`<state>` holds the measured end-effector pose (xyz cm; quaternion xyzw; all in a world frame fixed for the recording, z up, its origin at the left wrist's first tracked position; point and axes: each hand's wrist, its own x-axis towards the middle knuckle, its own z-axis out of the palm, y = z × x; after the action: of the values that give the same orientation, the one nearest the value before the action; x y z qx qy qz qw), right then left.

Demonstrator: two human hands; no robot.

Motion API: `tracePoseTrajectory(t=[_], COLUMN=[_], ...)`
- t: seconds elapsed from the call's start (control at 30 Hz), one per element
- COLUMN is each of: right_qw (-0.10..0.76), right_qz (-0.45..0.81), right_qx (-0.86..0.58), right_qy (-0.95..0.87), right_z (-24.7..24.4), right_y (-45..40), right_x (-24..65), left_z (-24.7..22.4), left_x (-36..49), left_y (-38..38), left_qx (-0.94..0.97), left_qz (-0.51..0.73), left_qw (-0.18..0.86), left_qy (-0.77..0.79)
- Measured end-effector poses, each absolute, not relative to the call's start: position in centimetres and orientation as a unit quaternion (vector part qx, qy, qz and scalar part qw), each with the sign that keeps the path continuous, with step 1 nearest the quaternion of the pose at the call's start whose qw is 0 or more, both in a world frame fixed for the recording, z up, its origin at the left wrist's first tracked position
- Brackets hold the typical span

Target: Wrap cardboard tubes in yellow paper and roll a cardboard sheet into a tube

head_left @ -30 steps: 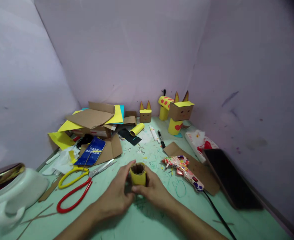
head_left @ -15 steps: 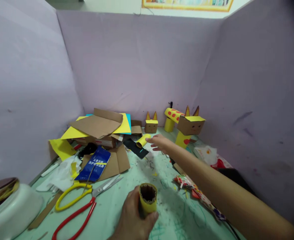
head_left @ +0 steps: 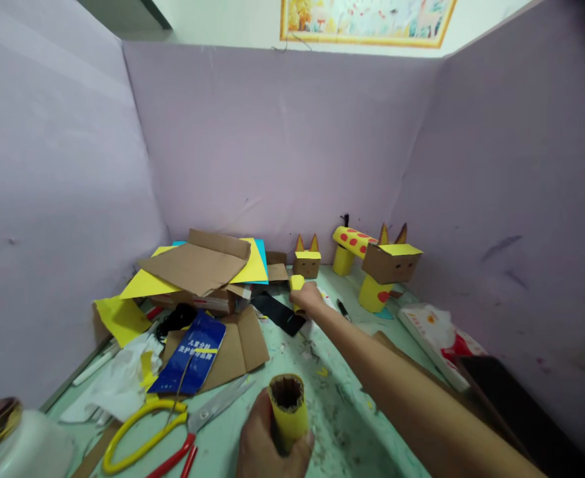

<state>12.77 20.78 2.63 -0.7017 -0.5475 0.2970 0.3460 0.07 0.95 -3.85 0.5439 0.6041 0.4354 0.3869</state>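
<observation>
My left hand (head_left: 267,441) is wrapped round a yellow cardboard tube (head_left: 292,415), held upright near the front of the table with its hollow end up. Farther off, my right hand (head_left: 308,297) reaches forward and closes round a second yellow tube (head_left: 297,283), whose middle the fingers cover. Beside that tube lies a black strip (head_left: 278,313). Behind it stands a small cardboard cat head (head_left: 307,265) with pointed ears. To the right is a yellow tube figure (head_left: 374,292) with red spots and a box head (head_left: 390,263).
Scissors (head_left: 201,417) with yellow and red handles lie open at left. Near them are a blue packet (head_left: 191,352), crumpled white plastic (head_left: 117,378) and stacked cardboard (head_left: 197,265). A white jar (head_left: 36,445) stands front left. A red-and-white package (head_left: 441,338) lies right. Purple panels (head_left: 282,146) enclose the table.
My right hand has gone from reaching with spread fingers to gripping the far yellow tube, now turned more upright off the black strip. My left hand still holds its tube. The view has shifted slightly.
</observation>
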Motion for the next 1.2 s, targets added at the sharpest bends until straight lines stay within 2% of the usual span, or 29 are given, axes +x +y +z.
tracePoseTrajectory(t=[0.17,0.27,0.37,0.63,1.2], right_qw=[0.404,0.426,0.458,0.463,0.464], right_qz=[0.411,0.455,0.492,0.500,0.463], right_qx=[-0.554,-0.478,-0.409,-0.413,-0.417], right_qy=[-0.601,-0.619,-0.617,-0.605,-0.629], right_z=[2.8,1.4,-0.7,-4.1,-3.3], right_y=[9.9,3.2,0.1,1.1,0.7], right_x=[16.7,18.4,19.0,19.1,20.5], left_z=[-3.1,-2.5,-2.0,-1.9,-2.4], left_x=[0.1,0.5,1.1,1.7,0.3], left_y=[1.6,1.5,0.9,0.0,0.7], left_qx=[0.556,0.567,0.585,0.647,0.722], left_qz=[0.446,0.438,0.425,0.384,0.363], left_qw=[0.414,0.434,0.449,0.432,0.407], left_qy=[0.566,0.546,0.526,0.497,0.425])
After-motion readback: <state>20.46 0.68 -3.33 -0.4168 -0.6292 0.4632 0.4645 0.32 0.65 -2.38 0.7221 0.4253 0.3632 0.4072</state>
